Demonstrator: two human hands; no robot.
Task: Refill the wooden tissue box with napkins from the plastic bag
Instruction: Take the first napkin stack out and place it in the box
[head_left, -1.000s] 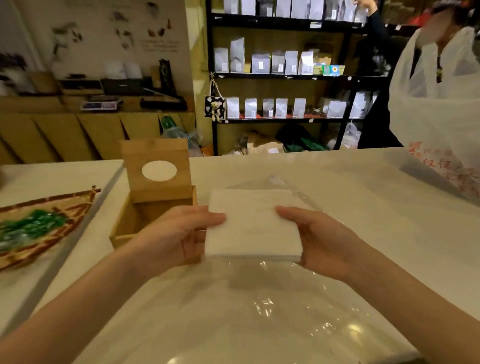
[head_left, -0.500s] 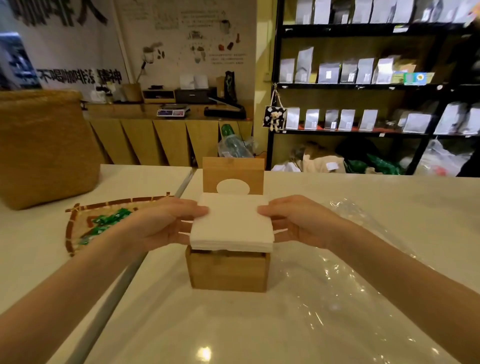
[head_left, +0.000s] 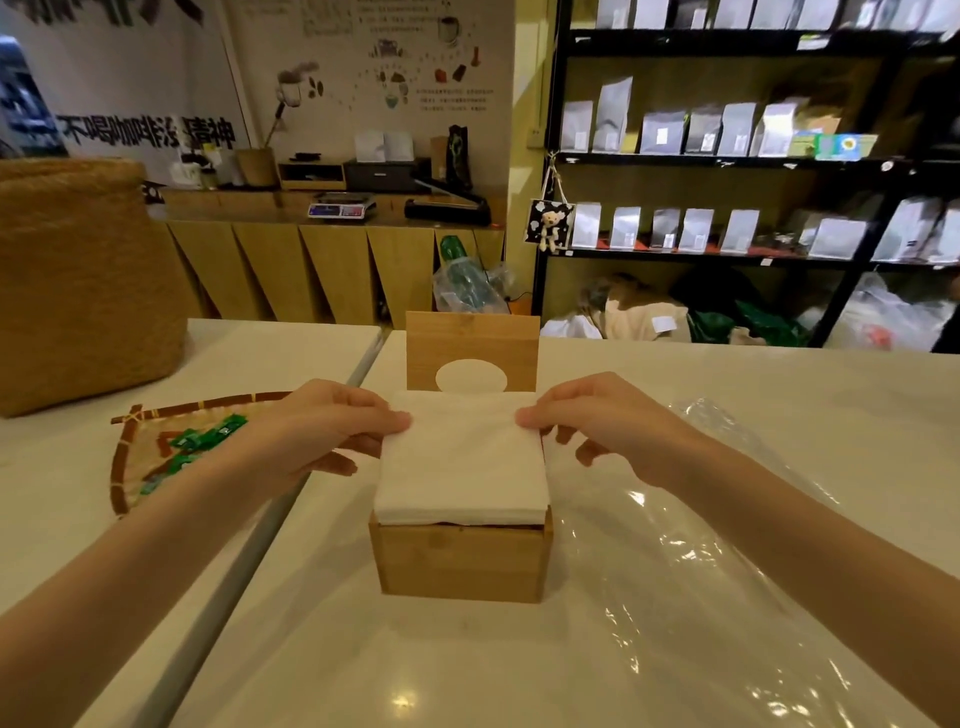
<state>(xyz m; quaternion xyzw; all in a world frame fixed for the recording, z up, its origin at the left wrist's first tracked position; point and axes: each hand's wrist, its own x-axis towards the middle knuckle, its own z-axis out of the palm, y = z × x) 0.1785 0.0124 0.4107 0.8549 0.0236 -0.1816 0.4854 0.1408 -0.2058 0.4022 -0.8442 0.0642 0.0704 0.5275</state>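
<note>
A square wooden tissue box (head_left: 462, 561) stands on the white counter, its lid (head_left: 471, 349) with an oval hole raised upright at the back. A white stack of napkins (head_left: 462, 460) lies across the box's open top, its edges overhanging the rim slightly. My left hand (head_left: 332, 431) grips the stack's left side, thumb on top. My right hand (head_left: 602, 423) grips the right side in the same way. A clear plastic bag (head_left: 701, 587) lies flat on the counter to the right of the box.
A woven tray (head_left: 135, 452) holding green packets sits to the left, past a seam between two counters. A large woven basket (head_left: 78, 280) stands at the far left. Shelves of pouches (head_left: 727, 130) line the back wall.
Both hands carried the napkin stack from above the plastic bag leftwards onto the open box and lowered it onto the rim. My view shifted to centre the box.
</note>
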